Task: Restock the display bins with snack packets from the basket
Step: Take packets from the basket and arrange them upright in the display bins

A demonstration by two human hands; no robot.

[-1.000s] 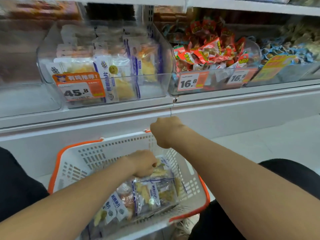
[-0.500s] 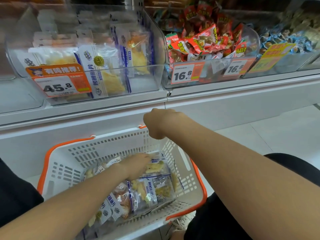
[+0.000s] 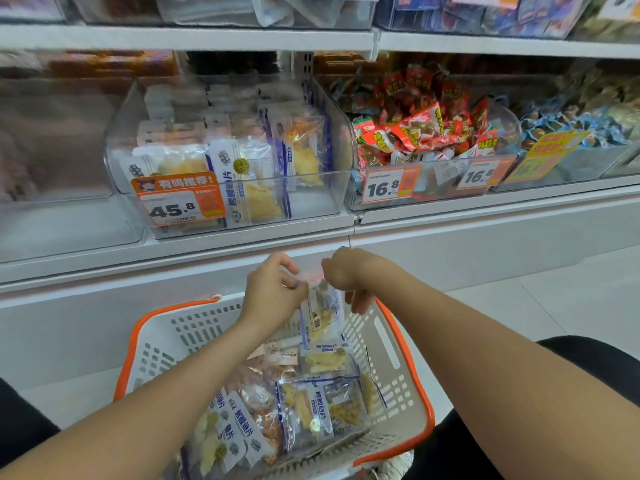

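L hand (image 3: 273, 296) pinches pkt (image 3: 322, 315) by top edge so it hangs clear over basket (image 3: 180, 341), ready for far bin (image 3: 311, 199). R hand (image 3: 349, 277) curled beside; I can't tell its grip.

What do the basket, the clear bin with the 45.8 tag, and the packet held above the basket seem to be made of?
Basket: hard plastic, matt white with an orange rim; moulded slots suggest this.
Clear bin: rigid transparent plastic, perhaps acrylic; it is glossy and the packets show through.
Packet, pinched by the left hand: thin glossy plastic film, partly see-through and crinkled.
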